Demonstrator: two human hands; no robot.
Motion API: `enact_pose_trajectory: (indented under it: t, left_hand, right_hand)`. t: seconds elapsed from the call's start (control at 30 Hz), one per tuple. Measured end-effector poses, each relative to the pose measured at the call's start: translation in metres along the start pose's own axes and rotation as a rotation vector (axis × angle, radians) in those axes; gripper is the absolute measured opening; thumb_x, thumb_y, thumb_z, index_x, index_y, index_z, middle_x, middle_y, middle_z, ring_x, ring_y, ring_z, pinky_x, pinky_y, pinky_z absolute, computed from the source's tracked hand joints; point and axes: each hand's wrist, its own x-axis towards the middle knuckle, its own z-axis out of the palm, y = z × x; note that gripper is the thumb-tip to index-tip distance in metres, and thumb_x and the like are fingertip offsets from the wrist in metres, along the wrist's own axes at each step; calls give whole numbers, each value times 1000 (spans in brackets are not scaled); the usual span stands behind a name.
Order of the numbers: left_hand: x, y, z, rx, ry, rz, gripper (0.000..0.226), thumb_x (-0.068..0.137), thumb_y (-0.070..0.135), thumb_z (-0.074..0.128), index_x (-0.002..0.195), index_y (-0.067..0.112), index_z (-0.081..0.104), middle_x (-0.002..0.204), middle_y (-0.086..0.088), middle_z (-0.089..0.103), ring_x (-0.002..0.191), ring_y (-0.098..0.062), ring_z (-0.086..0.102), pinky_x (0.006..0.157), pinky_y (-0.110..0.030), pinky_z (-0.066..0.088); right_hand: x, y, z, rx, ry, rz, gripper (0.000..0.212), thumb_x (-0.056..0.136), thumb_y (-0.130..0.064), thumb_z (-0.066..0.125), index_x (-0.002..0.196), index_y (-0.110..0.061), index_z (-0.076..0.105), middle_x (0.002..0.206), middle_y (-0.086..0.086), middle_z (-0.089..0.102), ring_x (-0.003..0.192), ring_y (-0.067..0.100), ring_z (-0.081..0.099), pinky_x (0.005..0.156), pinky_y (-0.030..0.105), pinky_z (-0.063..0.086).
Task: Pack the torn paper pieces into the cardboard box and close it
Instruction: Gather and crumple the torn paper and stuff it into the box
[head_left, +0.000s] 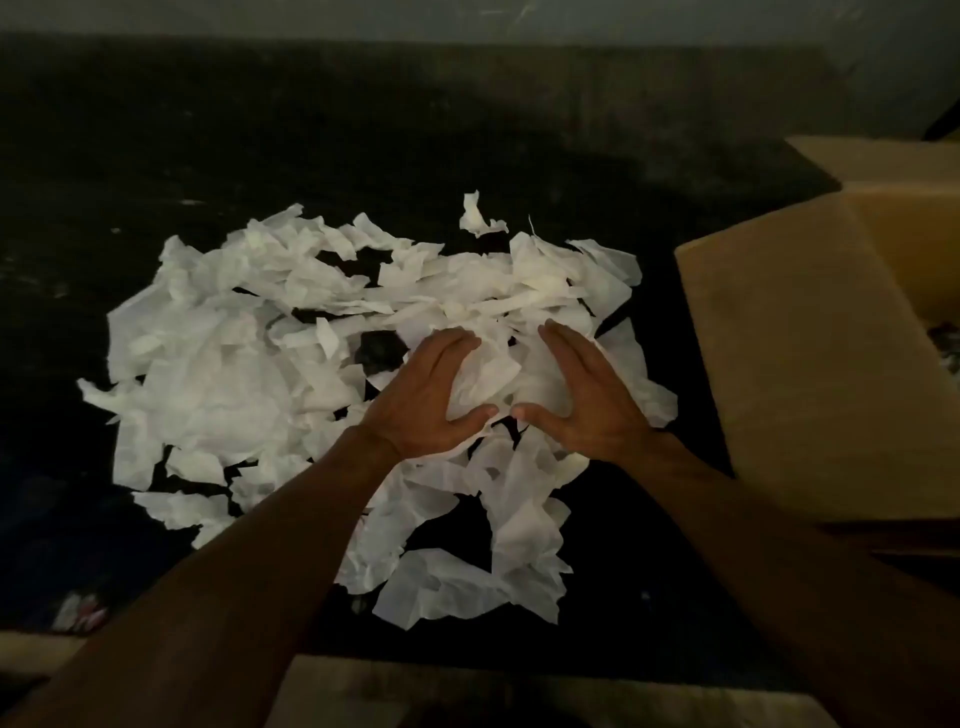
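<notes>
At the lower left, a small pale and reddish object (78, 613) is seen on the dark surface (311, 130), too dim to be identified. The torn paper pieces (234, 364) are spread in a loose white heap across the middle of that surface, and bare dark room is left to the heap's left and beyond it. The left hand (421, 400) is laid flat on the right part of the heap, fingers straight. The right hand (587, 400) is laid just beside it in the same way, the thumbs nearly touching and a crumpled bunch bracketed between the palms. Both hands are spread, not curled round anything. A strip of cardboard (493, 696) is cut off by the bottom edge. At the right, the cardboard box (810, 364) is set just beside the heap with its flaps open. It is cut off by the frame, and its inside is mostly hidden.
</notes>
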Motion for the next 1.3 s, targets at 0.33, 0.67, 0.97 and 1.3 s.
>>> enact_pose_trajectory:
  t: [0.33, 0.67, 0.97, 1.3]
  left_hand:
    - [8, -19, 14, 9, -126, 2, 94, 74, 67, 63, 145, 13, 31, 151, -7, 34, 136, -17, 32, 113, -30, 22]
    - [3, -28, 43, -5, 57, -68, 107, 71, 63, 72, 150, 12, 20, 117, 1, 64, 117, -17, 50, 114, -23, 11]
    - [9, -48, 58, -12, 136, 48, 63, 87, 62, 50, 128, 14, 59, 96, -2, 66, 93, -19, 57, 92, -36, 38]
    - [15, -24, 39, -437, 253, -193, 39, 74, 24, 76, 108, 6, 71, 98, -6, 68, 88, -10, 61, 83, -30, 53]
  right_hand:
    - [2, 22, 21, 51, -110, 83, 113, 67, -70, 68, 152, -16, 16, 157, 4, 24, 143, 19, 24, 116, 42, 26]
    - [7, 27, 39, 311, -13, 171, 115, 63, -64, 75, 152, -25, 14, 133, -7, 54, 127, 9, 48, 108, 37, 38]
    - [7, 35, 52, 181, 161, 60, 54, 80, -40, 65, 123, -7, 63, 117, 10, 65, 111, 20, 55, 98, 28, 42]
    - [11, 7, 34, 459, 328, 398, 25, 73, -15, 81, 96, -9, 74, 92, -7, 67, 82, -12, 61, 76, 5, 44]
